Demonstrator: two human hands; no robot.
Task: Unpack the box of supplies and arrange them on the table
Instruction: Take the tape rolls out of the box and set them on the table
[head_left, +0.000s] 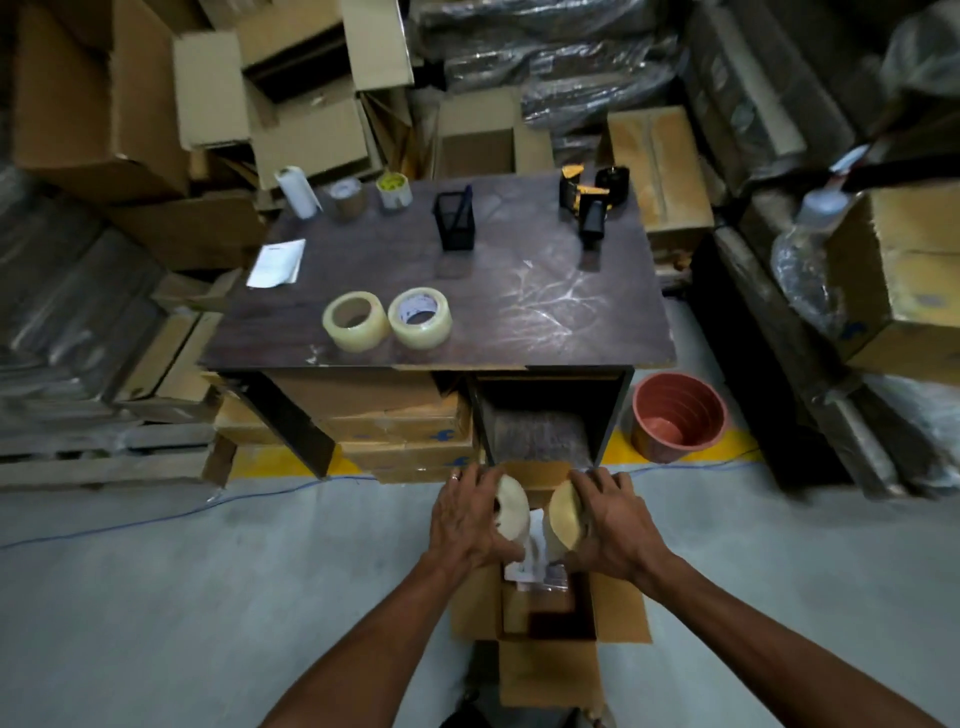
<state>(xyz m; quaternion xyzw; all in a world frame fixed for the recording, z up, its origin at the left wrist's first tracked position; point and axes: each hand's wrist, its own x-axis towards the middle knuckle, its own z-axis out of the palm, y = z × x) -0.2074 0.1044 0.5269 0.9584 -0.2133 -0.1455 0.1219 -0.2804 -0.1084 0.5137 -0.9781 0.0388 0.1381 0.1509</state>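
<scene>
An open cardboard box (618, 613) sits on the floor below the table, with white papers and dark items inside. My left hand (470, 517) grips a pale tape roll (514, 512) above the box. My right hand (615, 522) grips a tan tape roll (563, 514) beside it. On the dark wooden table (545, 312) lie two clear tape rolls (356, 321) (420, 316), a white paper (277, 262), a white roll (296, 191), a brown tape roll (345, 197), a yellow-topped roll (394, 189), a black mesh pen holder (453, 221) and black-and-yellow tape dispensers (592, 200).
Cardboard boxes (311, 104) and wrapped bundles crowd the area behind and beside the table. A red bucket (678, 415) stands on the floor at the right. More boxes (395, 421) are stacked under the table. A blue cable (156, 519) runs across the grey floor.
</scene>
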